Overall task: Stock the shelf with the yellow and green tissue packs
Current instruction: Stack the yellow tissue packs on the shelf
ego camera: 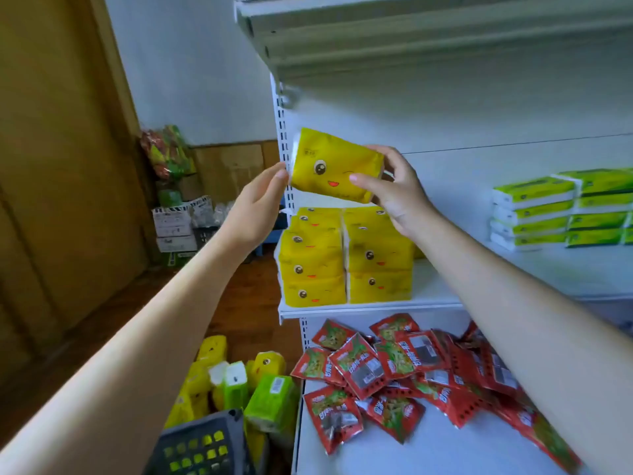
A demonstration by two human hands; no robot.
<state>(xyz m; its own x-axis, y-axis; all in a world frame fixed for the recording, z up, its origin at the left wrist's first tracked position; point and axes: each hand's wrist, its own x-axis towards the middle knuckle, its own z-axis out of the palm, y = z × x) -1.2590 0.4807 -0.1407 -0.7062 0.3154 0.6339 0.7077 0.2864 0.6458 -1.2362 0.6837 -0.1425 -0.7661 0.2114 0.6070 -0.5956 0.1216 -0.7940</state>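
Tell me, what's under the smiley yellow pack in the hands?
Two stacks of yellow packs sit on the white shelf below the held pack. Whatever stands behind those stacks is hidden.

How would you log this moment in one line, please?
right hand grips yellow pack | left hand touches its end | above shelf stack

We note one yellow tissue pack [337,166], winking face forward, tilted in mid-air above two yellow stacks [346,258] on the shelf [370,307]; green packs [534,214] sit stacked further right.
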